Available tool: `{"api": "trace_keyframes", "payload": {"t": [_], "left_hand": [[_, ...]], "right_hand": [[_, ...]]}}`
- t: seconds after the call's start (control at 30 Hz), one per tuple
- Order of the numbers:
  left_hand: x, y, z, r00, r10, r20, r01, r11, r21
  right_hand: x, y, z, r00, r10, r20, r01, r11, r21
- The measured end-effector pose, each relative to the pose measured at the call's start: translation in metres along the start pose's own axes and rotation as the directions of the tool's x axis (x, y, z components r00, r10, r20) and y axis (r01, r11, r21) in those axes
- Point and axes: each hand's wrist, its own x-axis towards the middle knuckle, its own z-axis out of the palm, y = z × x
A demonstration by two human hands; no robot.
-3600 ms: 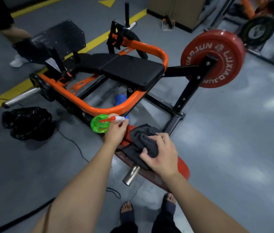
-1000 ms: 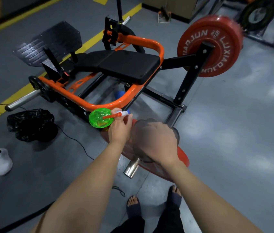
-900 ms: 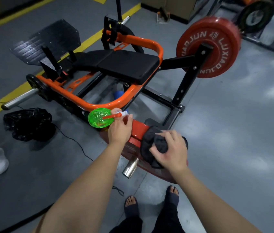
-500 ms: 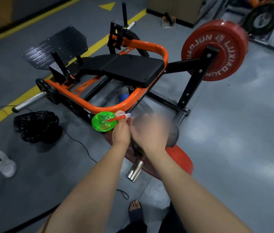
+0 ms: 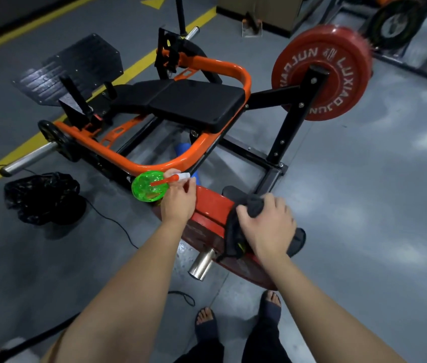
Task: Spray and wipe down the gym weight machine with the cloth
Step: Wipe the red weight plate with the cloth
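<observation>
**Dark grey cloth on the near red weight plate**

The dark grey cloth [image 5: 255, 205] lies bunched over the upper rim of the near red weight plate [image 5: 211, 208], just below the centre of the view. The right hand [image 5: 267, 226] covers it, fingers curled round the fabric and gripping it against the plate. A loose fold hangs down the plate's face at seven o'clock from that hand.

At nine o'clock from the cloth, the left hand [image 5: 178, 203] grips a green spray bottle [image 5: 148, 187]. Its fingers are wrapped round the neck, and the red-and-white nozzle shows above the knuckles. Whether a finger rests on the trigger cannot be told. A steel sleeve [image 5: 201, 263] projects from the plate's hub at seven o'clock from the cloth.

The plate hangs on the weight machine, whose orange frame [image 5: 154, 166] curves away toward eleven o'clock and carries a black pad [image 5: 196, 103]. A second red plate [image 5: 338, 82] stands at one o'clock, behind a black upright. A ribbed black footplate [image 5: 76, 72] lies at ten o'clock.

On the grey floor [image 5: 364, 205], a crumpled black bag [image 5: 42, 197] sits at nine o'clock, near a yellow line [image 5: 23, 145]. The person's two feet [image 5: 207, 320] stand at six o'clock.
</observation>
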Motion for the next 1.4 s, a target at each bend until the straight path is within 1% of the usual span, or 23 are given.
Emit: {"api": "trace_keyframes", "payload": {"t": [0.03,0.1,0.17,0.2,0.27,0.37,0.43,0.5,0.53,0.6,0.67,0.7,0.77,0.87,1.0,1.13,1.23,1.33,1.4], "left_hand": [[-0.001,0.001,-0.001,1.000,0.006,0.000,-0.006,1.000,-0.007],[0.000,-0.001,-0.002,1.000,0.016,0.000,-0.016,1.000,-0.018],[0.002,-0.005,-0.003,1.000,0.025,0.014,-0.025,1.000,-0.006],[0.004,-0.008,-0.002,1.000,0.021,0.018,-0.021,1.000,-0.002],[0.007,-0.011,-0.002,1.000,-0.001,0.024,0.001,1.000,0.000],[0.011,-0.012,-0.004,0.999,-0.020,0.039,0.021,1.000,-0.019],[0.013,-0.014,-0.004,0.998,-0.028,0.050,0.029,0.999,-0.038],[0.016,-0.016,-0.004,0.997,-0.042,0.070,0.046,0.998,-0.051],[0.017,-0.016,-0.005,0.996,-0.049,0.076,0.054,0.997,-0.057],[0.018,-0.017,-0.005,0.996,-0.056,0.075,0.062,0.995,-0.076],[0.018,-0.016,-0.005,0.995,-0.051,0.083,0.057,0.996,-0.072],[0.018,-0.016,-0.006,0.995,-0.050,0.090,0.057,0.996,-0.072],[0.018,-0.017,-0.009,0.994,-0.049,0.097,0.057,0.995,-0.087],[0.014,-0.018,-0.011,0.998,-0.024,0.066,0.031,0.994,-0.106],[-0.003,-0.010,-0.011,1.000,0.028,0.005,-0.028,0.995,-0.100],[-0.015,0.010,-0.009,0.995,0.098,-0.023,-0.099,0.993,-0.059],[-0.019,0.019,-0.004,0.987,0.158,-0.031,-0.159,0.987,-0.037],[-0.025,0.023,0.004,0.988,0.125,-0.086,-0.131,0.989,-0.069],[-0.034,0.027,0.013,0.994,0.057,-0.092,-0.058,0.998,-0.008]], "right_hand": [[0.007,-0.017,0.002,1.000,-0.018,0.022,0.018,0.999,-0.032],[0.013,-0.044,0.009,0.992,-0.125,0.029,0.127,0.988,-0.086],[0.011,-0.056,0.013,0.974,-0.225,0.017,0.225,0.968,-0.110],[0.009,-0.054,0.014,0.964,-0.264,0.002,0.263,0.960,-0.094],[0.005,-0.039,0.012,0.945,-0.325,-0.037,0.325,0.946,-0.003],[-0.005,-0.004,0.006,0.910,-0.410,-0.054,0.413,0.906,0.094],[-0.013,0.018,0.002,0.911,-0.409,-0.052,0.412,0.901,0.139],[-0.019,0.035,-0.002,0.932,-0.358,-0.054,0.362,0.917,0.169],[-0.022,0.038,-0.004,0.950,-0.308,-0.051,0.312,0.933,0.181],[-0.022,0.026,-0.006,0.988,-0.157,-0.013,0.156,0.971,0.180],[-0.021,0.006,-0.004,1.000,-0.001,0.025,-0.002,0.993,0.117],[-0.022,-0.003,-0.003,0.999,0.034,0.026,-0.036,0.997,0.074],[-0.025,-0.013,0.002,0.999,0.006,-0.034,-0.005,1.000,0.028],[-0.025,-0.020,0.010,0.988,-0.047,-0.146,0.049,0.999,0.010],[-0.017,-0.034,0.015,0.988,-0.118,-0.101,0.107,0.988,-0.111],[-0.010,-0.056,0.017,0.977,-0.207,-0.056,0.197,0.969,-0.148],[-0.007,-0.066,0.017,0.954,-0.298,-0.036,0.293,0.950,-0.109],[-0.004,-0.043,0.013,0.908,-0.418,-0.022,0.418,0.909,-0.012],[-0.010,-0.013,0.008,0.889,-0.455,-0.050,0.457,0.887,0.070]]}}
